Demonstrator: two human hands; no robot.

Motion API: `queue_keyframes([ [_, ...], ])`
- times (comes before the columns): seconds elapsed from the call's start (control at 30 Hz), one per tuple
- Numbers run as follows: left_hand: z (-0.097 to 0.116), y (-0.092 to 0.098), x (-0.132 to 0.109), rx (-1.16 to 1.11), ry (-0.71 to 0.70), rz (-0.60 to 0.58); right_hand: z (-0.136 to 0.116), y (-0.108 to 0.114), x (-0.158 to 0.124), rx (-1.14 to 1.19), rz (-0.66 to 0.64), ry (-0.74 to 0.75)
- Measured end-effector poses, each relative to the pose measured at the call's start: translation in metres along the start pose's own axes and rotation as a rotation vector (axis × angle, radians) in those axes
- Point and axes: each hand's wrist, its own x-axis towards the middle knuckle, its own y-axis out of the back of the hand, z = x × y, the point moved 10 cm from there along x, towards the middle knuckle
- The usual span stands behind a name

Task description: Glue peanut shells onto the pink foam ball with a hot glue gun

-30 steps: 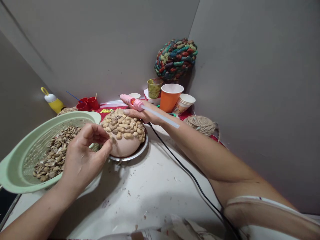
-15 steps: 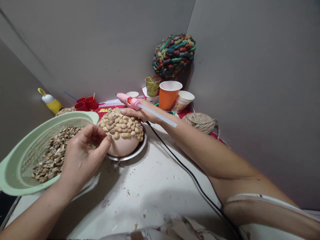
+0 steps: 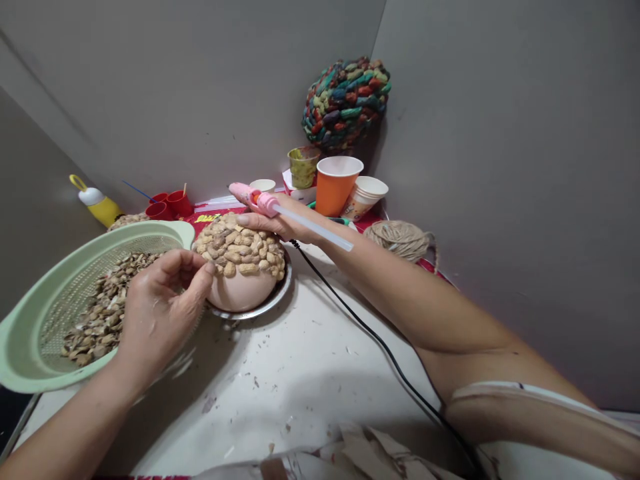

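A smooth, pale pinkish round form (image 3: 243,292) sits in a shallow metal bowl (image 3: 267,309), its upper part covered with rows of peanut shells (image 3: 237,243). My left hand (image 3: 160,300) has thumb and forefinger pinched at the left end of the lowest row. Anything between those fingertips is too small or hidden to make out. On the far right side of the form, my right hand (image 3: 274,223) rests with its thumb on the shells. That hand holds a pink hot glue gun (image 3: 269,205), with a clear glue stick (image 3: 317,228) jutting back over the wrist. Its other fingers are hidden.
A green colander (image 3: 20,333) with loose shells (image 3: 100,323) stands left. Behind are red cups (image 3: 179,203), an orange paper cup (image 3: 335,190), twine (image 3: 397,239) and a multicoloured ball (image 3: 345,103) against the wall. A black cord (image 3: 360,327) crosses the white table (image 3: 310,373).
My left hand has moved slightly, its pinched fingertips now a little higher, by the end of the lowest shell row. My right hand holds the glue gun as before. The whole view has shifted slightly.
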Motion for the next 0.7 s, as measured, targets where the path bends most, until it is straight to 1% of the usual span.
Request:
queue_keyframes([
  [0.1,-0.001,0.004,-0.004,0.035,-0.011,0.011,0.004,-0.001,0.000,-0.010,-0.007,-0.028],
  [0.2,-0.001,0.004,-0.007,0.055,-0.038,-0.001,0.005,-0.002,0.000,-0.003,-0.014,-0.036],
  [0.4,0.007,0.006,-0.008,0.114,-0.138,0.042,0.010,-0.004,0.002,0.029,-0.015,-0.016],
  [0.57,0.010,0.004,-0.008,0.144,-0.156,0.048,0.022,-0.005,0.009,0.009,0.031,0.014],
  [0.7,0.013,0.002,-0.008,0.160,-0.185,0.045,0.025,-0.004,0.010,-0.002,0.052,0.022],
])
